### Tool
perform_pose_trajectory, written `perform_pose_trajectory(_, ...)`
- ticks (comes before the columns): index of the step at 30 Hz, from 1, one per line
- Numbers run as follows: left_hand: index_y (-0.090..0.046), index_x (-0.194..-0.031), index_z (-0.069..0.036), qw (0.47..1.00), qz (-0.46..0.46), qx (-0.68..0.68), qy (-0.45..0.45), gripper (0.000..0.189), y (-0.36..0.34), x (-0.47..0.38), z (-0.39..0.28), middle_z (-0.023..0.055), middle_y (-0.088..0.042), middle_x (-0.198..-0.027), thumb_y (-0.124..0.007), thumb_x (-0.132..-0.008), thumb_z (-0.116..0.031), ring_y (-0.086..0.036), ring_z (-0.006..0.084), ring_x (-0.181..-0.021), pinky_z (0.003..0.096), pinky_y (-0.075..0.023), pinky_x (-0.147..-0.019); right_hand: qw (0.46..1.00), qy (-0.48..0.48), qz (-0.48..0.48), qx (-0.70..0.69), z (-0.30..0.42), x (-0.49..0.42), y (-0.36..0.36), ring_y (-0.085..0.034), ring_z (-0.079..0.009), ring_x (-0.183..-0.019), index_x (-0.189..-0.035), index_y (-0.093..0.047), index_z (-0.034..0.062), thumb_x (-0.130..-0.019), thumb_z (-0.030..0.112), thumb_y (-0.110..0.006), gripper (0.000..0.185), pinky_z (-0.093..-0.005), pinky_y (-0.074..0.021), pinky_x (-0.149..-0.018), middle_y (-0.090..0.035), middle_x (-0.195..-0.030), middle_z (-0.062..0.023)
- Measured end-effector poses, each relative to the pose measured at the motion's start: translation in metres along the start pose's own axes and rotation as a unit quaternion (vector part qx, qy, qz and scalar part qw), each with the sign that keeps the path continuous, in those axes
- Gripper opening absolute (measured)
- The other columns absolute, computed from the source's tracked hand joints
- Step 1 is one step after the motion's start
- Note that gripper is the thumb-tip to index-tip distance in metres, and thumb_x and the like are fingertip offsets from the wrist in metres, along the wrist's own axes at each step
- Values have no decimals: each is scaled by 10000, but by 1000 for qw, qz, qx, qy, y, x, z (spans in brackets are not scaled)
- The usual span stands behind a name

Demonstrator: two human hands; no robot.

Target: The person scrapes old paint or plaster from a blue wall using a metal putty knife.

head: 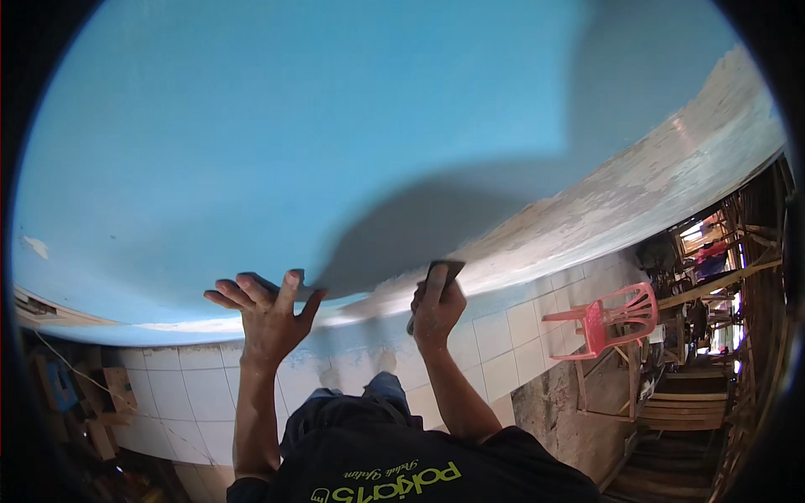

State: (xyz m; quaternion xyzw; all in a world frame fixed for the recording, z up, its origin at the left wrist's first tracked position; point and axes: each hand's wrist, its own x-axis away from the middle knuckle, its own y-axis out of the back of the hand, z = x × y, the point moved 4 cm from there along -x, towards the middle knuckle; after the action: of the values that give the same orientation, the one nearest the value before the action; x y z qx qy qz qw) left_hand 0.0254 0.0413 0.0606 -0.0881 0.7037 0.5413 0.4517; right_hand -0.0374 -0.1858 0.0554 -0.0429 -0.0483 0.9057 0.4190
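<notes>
A blue painted wall (pixel 302 126) fills most of the view before me. My left hand (pixel 270 314) is spread against its lower part, fingers apart, with nothing held. To the right, my right hand (pixel 438 308) grips a scraper (pixel 454 270) with a dark flat blade, thumb pressed on it. The blade meets the wall at the end of a rough, pale patch (pixel 604 195) where the blue coat is gone. My fingers hide most of the handle. A broad shadow covers the wall above both hands.
White floor tiles (pixel 201 396) run along the wall's base. At the right stands a pink plastic chair (pixel 619 320), near a slatted wooden bench (pixel 682 409) and timber framing. Wooden boxes (pixel 119 390) and a cable (pixel 69 358) lie at the left.
</notes>
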Motion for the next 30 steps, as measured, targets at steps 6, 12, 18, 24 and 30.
perform_pose_trajectory(6, 56, -1432, -283, 1000, -6, -9, -2, 1109, 0, -2, 0, 278, 315, -1373, -740, -682, -472, 328, 475, -1236, 702, 198, -878, 1000, 16, -1, -3, 7, -1, -5, -367, -38, -390, -636, -452, 49, -917, 327, -512, 400, -196, -267, -348, -426, -496, 22)
perform_pose_trajectory(12, -175, -1413, -356, 999, -37, 11, 4, 934, -7, 3, 5, 245, 258, -1416, -732, -674, -485, 313, 460, -1254, 683, 222, -887, 998, 29, 34, -49, 4, -2, -15, -286, -34, -359, -663, -408, 68, -940, 333, -467, 388, -208, -216, -322, -364, -490, 29)
perform_pose_trajectory(18, -60, -1442, -202, 1000, -22, -11, -7, 998, 11, 0, -13, 313, 235, -1393, -709, -724, -446, 269, 509, -1254, 712, 129, -913, 973, -19, 220, 61, -34, 52, -7, -517, -107, -645, -895, -565, -27, -971, 236, -392, 324, -231, -413, -617, -579, -741, -56)
perform_pose_trajectory(24, -157, -1384, 13, 843, 152, 476, 197, 823, 6, 55, -89, 223, -205, -1418, -655, -797, -280, -220, 361, -1308, 472, -145, -1065, 933, 140, 297, 147, -27, 59, 15, -528, -212, -931, -1038, -542, -44, -944, 103, -395, 228, -317, -419, -829, -555, -1006, -132)
perform_pose_trajectory(30, -432, -1150, -19, 468, 326, 741, 354, 287, -17, 58, -128, 3, -531, -696, -433, -955, -229, -479, 71, -592, 225, -398, -542, 869, 203, 363, 266, -19, 44, 46, -521, -284, -969, -1026, -558, -10, -879, 115, -534, 195, -352, -426, -837, -549, -1012, -150)
